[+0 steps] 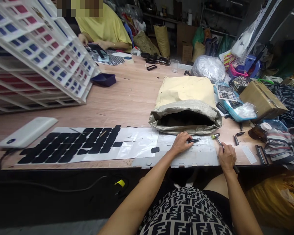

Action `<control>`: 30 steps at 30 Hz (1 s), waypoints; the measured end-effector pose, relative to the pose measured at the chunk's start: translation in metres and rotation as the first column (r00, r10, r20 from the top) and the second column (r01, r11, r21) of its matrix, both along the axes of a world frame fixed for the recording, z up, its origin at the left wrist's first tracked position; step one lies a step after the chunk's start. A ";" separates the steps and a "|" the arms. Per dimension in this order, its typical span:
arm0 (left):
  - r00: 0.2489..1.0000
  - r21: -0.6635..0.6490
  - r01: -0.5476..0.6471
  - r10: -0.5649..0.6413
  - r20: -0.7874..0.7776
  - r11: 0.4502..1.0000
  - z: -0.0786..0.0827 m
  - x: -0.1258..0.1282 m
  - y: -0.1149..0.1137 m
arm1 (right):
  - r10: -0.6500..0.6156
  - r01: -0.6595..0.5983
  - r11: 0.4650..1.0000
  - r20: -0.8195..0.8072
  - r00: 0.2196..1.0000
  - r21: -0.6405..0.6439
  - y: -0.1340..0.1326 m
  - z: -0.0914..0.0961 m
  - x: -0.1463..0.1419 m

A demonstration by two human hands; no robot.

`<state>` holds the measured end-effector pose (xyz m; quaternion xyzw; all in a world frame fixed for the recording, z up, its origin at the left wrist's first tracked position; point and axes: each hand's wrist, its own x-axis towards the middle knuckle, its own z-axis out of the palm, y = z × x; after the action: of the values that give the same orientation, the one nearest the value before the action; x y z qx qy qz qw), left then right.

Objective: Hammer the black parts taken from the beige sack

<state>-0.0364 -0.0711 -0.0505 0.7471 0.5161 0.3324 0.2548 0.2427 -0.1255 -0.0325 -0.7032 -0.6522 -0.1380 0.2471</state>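
Tabletop (129, 101): one, wood-grained, bearing all items below.

White lattice rack (45, 60): one, tilted, far left; blue and red show through its openings.

Pale sack (186, 88): one, just beyond the hands, mouth gaping toward the near side; interior dark, contents cannot be made out.

White sheet (137, 143): left of the hands; carries rows of black rounded pieces (56, 148), closely set, too many to count surely.

Cardboard box (261, 99): one, right, taped along the top.

White housing (28, 132): one, near left, dark cable at its near end.

Blue tray (237, 116): right, beyond the right hand; holds clear crumpled plastic and at least one black part.

Calculator (225, 92): one, at the blue tray's far side.

Purple tray (104, 80): one, beside the rack; contents not visible.

Right hand (227, 158): fingers closed around the handle of one hammer (219, 139), head pointing far and left.

Left hand (181, 142): near the sack's mouth, thumb and fingers pinching one slim dark part (194, 140), which protrudes rightward from the fingertips, left of the hammer head.

Loose black piece (155, 150): one, left of the left hand.
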 end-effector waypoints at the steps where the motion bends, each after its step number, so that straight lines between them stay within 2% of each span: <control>1: 1.000 0.005 0.014 -0.014 0.019 1.000 0.002 -0.001 -0.001 | -0.025 0.025 1.000 0.037 0.999 0.003 0.001 -0.002 0.002; 3: 0.994 0.031 0.056 -0.059 0.095 0.998 0.009 -0.003 -0.009 | -0.051 0.050 0.999 0.078 0.996 0.005 0.001 -0.006 0.003; 5: 0.974 0.071 0.111 -0.123 0.193 0.991 0.016 -0.007 -0.028 | -0.049 0.049 0.999 0.098 0.994 -0.002 0.000 -0.007 0.001; 9: 0.923 0.080 0.271 -0.283 0.260 0.959 0.019 -0.018 -0.096 | -0.052 0.055 0.998 0.110 0.993 -0.027 -0.002 -0.007 -0.001; 12: 0.926 0.021 0.317 -0.314 0.207 0.948 0.005 -0.025 -0.145 | -0.067 0.071 0.997 0.110 0.992 -0.038 -0.003 -0.007 -0.002; 15: 0.967 -0.110 0.252 -0.245 0.074 0.962 -0.020 -0.025 -0.170 | -0.064 0.069 0.997 0.123 0.990 -0.036 -0.003 -0.007 -0.003; 19: 0.963 -0.332 0.068 -0.149 -0.224 0.941 -0.049 -0.015 -0.173 | -0.064 0.066 0.998 0.130 0.989 -0.014 -0.003 -0.007 -0.003; 22: 0.952 -0.442 -0.023 -0.116 -0.285 0.897 -0.050 -0.010 -0.173 | -0.068 0.068 0.998 0.130 0.989 -0.001 -0.004 -0.008 -0.003; 24: 0.974 -0.460 0.072 -0.162 -0.161 0.885 -0.037 -0.010 -0.171 | -0.070 0.070 0.998 0.129 0.989 0.001 -0.004 -0.008 -0.004; 26: 0.975 -0.393 0.204 -0.223 -0.003 0.897 -0.015 -0.011 -0.162 | -0.073 0.074 0.997 0.122 0.990 -0.002 -0.004 -0.008 -0.004; 27: 0.973 -0.330 0.229 -0.228 0.043 0.916 -0.002 -0.013 -0.152 | -0.073 0.075 0.997 0.117 0.990 -0.006 -0.004 -0.008 -0.004; 28: 0.977 -0.263 0.214 -0.206 0.057 0.941 0.010 -0.016 -0.138 | -0.072 0.074 0.997 0.111 0.991 -0.012 -0.004 -0.008 -0.004; 30: 0.999 -0.108 0.041 -0.041 0.001 0.993 0.033 -0.025 -0.099 | -0.071 0.074 0.997 0.102 0.992 -0.022 -0.004 -0.009 -0.004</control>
<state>-0.0612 -0.1698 -0.0176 0.7429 0.5182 0.2981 0.3012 0.2382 -0.1299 -0.0411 -0.7217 -0.6396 -0.1740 0.1993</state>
